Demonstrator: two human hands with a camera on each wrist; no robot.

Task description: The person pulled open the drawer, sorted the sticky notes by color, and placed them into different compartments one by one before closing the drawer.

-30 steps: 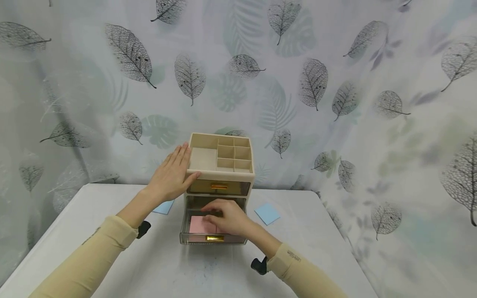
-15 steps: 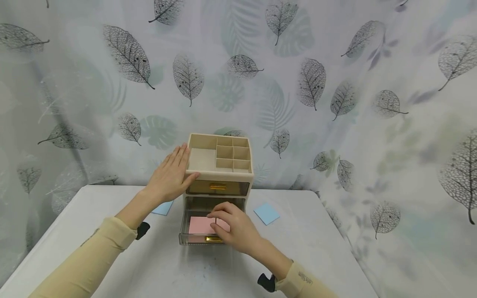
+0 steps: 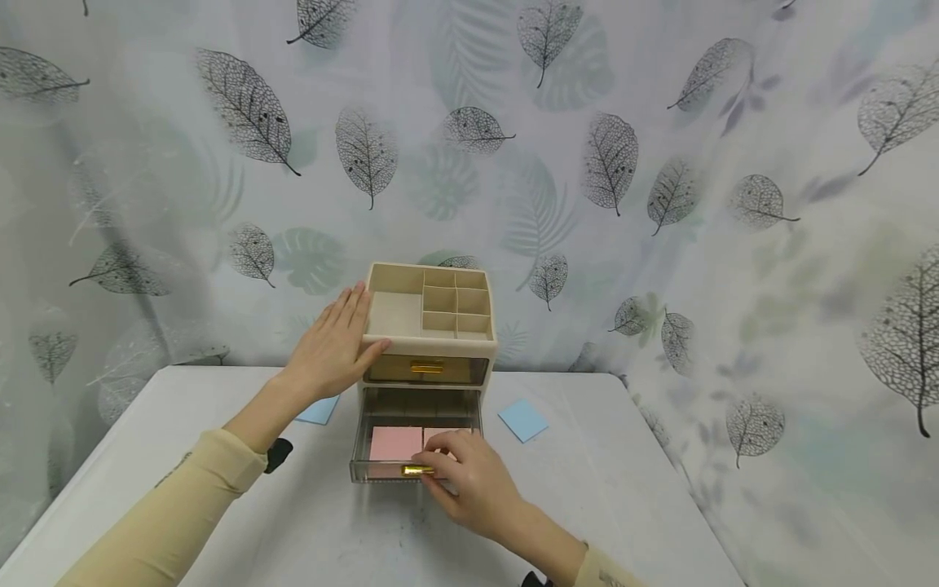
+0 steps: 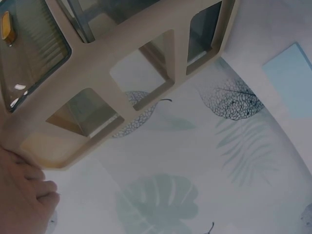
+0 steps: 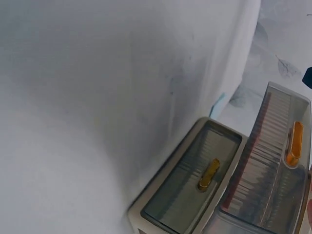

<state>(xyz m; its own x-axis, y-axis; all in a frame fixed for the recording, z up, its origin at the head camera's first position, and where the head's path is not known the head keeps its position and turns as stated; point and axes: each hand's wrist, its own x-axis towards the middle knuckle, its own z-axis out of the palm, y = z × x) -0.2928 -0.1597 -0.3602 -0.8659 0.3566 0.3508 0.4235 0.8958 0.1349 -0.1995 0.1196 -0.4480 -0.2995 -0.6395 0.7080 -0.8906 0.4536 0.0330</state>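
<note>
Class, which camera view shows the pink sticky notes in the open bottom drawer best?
The head view: the pink sticky notes lie in plain sight inside the open drawer, beside the right hand. The right wrist view shows only the drawer fronts; the left wrist view shows no notes.

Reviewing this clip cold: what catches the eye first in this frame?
A beige organizer stands at the middle of the white table, its lower drawer pulled out with pink notes inside. The right hand touches the drawer's gold handle, while the left hand rests flat against the organizer's side. A blue note lies on the table to the right.
</note>
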